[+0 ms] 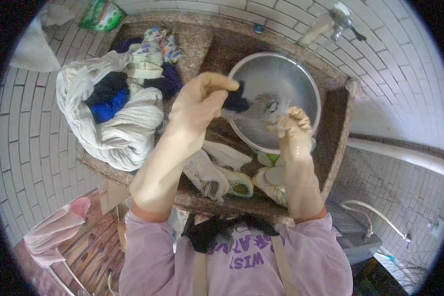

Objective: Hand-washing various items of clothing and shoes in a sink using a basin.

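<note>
Both my hands wear cream rubber gloves and are raised over a round metal basin (303,85) with cloudy water in it. My left hand (203,98) pinches a small dark cloth (236,98), blurred, at the basin's left rim. At the basin's right front, my right hand (296,127) is curled around thin, translucent pale material (284,108). Whether that material and the dark cloth are one piece, I cannot tell. Below the basin lie several white shoes, among them a white shoe (207,179) with frayed laces and another shoe (272,181) partly behind my right forearm.
The basin stands in a brown stone sink (335,137). On the left counter sits a bundle of white cloth (129,144) around blue and black fabric (109,103). A faucet (342,26) juts from the tiled wall, and a green packet (103,15) stands in the back left corner.
</note>
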`<state>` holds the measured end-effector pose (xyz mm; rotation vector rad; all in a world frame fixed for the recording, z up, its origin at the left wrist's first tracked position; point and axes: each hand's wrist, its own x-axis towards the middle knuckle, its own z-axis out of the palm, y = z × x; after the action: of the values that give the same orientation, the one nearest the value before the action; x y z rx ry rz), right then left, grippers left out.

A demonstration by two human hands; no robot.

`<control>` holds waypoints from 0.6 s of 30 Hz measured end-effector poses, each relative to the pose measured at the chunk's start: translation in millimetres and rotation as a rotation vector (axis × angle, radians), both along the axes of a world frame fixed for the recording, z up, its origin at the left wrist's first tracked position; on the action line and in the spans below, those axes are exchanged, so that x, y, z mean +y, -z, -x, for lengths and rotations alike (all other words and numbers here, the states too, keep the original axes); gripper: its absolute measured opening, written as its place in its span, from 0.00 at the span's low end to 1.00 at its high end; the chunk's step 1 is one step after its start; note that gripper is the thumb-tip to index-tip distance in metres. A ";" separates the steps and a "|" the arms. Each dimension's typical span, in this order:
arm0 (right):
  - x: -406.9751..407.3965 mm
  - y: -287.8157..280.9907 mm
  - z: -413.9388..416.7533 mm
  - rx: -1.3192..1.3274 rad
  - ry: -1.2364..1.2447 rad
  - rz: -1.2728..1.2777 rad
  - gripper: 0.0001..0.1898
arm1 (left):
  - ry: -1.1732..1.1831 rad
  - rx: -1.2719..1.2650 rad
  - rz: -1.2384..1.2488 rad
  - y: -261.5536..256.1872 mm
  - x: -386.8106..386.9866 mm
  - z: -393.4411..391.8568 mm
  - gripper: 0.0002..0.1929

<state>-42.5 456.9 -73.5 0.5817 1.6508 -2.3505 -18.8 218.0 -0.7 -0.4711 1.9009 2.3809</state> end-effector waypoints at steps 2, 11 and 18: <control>40.2 25.1 3.5 0.095 -0.035 -0.015 0.13 | 0.148 0.049 -0.089 2.4 14.5 16.9 0.11; 95.6 57.2 -65.0 0.031 -0.370 -0.780 0.25 | 0.368 -0.063 0.299 80.8 27.4 -12.6 0.23; 81.1 131.3 -125.1 0.329 -0.615 -1.456 0.34 | 0.490 -0.179 0.932 130.2 8.8 -86.7 0.26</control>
<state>82.7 538.0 -204.8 -0.1986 2.9197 -0.5579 67.8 226.8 -130.9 -0.1867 2.5475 1.0429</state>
